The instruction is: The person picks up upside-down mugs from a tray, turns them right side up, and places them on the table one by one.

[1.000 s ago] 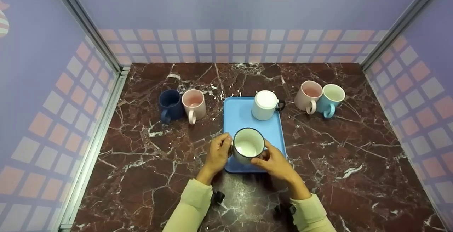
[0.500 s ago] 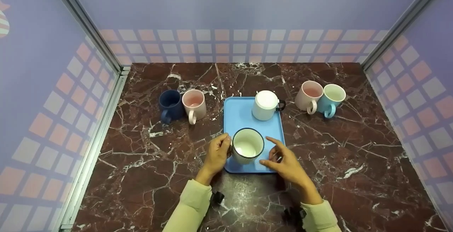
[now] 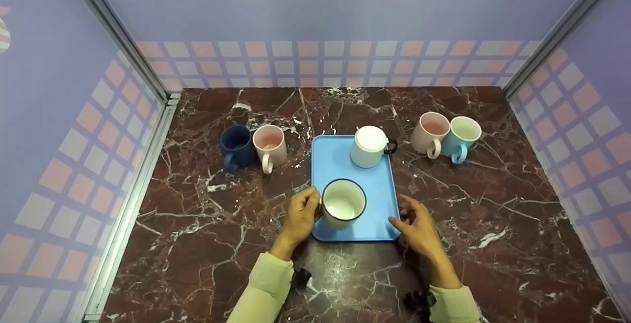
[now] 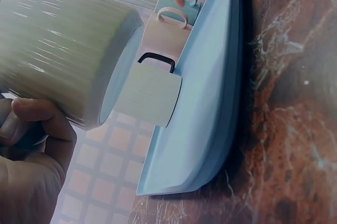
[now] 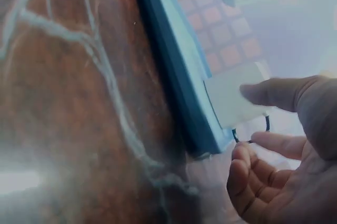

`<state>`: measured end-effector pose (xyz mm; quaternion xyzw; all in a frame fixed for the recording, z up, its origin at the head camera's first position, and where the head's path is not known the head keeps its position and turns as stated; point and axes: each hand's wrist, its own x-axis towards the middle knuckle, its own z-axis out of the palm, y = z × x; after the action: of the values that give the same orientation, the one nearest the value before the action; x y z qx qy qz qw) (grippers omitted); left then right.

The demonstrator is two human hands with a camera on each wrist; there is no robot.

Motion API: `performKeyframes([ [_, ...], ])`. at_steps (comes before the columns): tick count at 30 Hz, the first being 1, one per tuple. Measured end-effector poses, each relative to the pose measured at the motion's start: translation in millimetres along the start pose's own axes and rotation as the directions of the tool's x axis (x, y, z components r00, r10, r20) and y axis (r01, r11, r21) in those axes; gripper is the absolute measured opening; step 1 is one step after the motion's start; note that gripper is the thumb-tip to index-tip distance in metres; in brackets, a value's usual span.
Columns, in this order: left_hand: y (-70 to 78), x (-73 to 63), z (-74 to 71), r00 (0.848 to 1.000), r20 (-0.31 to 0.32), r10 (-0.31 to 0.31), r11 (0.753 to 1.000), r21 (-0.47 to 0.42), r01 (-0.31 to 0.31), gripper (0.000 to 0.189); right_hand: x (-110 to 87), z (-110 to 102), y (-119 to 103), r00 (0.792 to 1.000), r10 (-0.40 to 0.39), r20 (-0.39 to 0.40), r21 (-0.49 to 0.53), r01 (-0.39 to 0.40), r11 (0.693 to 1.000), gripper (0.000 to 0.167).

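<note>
My left hand (image 3: 299,217) grips the handle of a ribbed, pale mug (image 3: 340,222) with a dark rim. In the left wrist view, the base of this mug (image 4: 63,50) hangs above the light blue tray (image 4: 195,113), apart from it. Beside the right edge of the tray (image 3: 377,209) is my right hand (image 3: 421,227), holding nothing, its thumb and index finger spread and its other fingers loosely bent. On the tray's far right part stands a white mug (image 3: 367,153) with a black handle; its top looks closed and white.
A navy mug (image 3: 238,148) and a pink mug (image 3: 272,148) stand side by side left of the tray. To the right stand another pink mug (image 3: 426,135) and a turquoise mug (image 3: 458,140). Patterned walls (image 3: 315,17) enclose the dark marbled table (image 3: 493,254).
My right hand has let go of the ribbed mug and moved right, to the tray's edge. My left hand keeps its grip, with the mug shifted very slightly left.
</note>
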<state>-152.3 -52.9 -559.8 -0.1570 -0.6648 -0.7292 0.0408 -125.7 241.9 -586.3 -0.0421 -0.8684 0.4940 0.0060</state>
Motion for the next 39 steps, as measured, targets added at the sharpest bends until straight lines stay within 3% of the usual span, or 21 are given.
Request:
performKeyframes([
  [7, -1.2, -1.8, -2.4, 1.0, 0.003, -0.012, 1.0, -0.024, 0.012, 0.039, 1.6, 0.7, 7.2, 0.997, 0.058, 0.055, -0.039, -0.056, 0.998, 0.065],
  [14, -0.8, -3.7, -3.8, 1.0, -0.01, -0.015, 0.999, -0.04, 0.014, 0.041, 2.6, 2.2, 10.4, 0.999, 0.034, 0.038, -0.103, -0.03, 0.994, 0.055],
  [21, -1.9, -4.1, -6.8, 0.999, -0.022, -0.041, 0.998, -0.047, 0.04, 0.042, 2.3, 3.9, 10.7, 0.998, 0.064, 0.026, -0.154, -0.059, 0.986, 0.055],
  [26, -0.9, -4.9, -8.6, 0.997, 0.003, -0.075, 0.995, -0.065, 0.075, 0.043, 3.0, 2.9, 12.9, 0.998, 0.06, 0.034, -0.152, -0.054, 0.987, 0.055],
  [31, -0.7, -5.7, -8.6, 0.996, 0.016, -0.091, 0.995, -0.03, 0.091, 0.041, 2.7, 2.8, 13.4, 0.998, 0.059, 0.035, -0.145, -0.053, 0.988, 0.054],
  [39, -2.8, -6.5, -7.8, 0.996, 0.045, -0.072, 0.996, -0.042, 0.074, 0.041, 2.6, 3.3, 13.0, 0.997, 0.068, 0.031, -0.154, -0.062, 0.986, 0.054],
])
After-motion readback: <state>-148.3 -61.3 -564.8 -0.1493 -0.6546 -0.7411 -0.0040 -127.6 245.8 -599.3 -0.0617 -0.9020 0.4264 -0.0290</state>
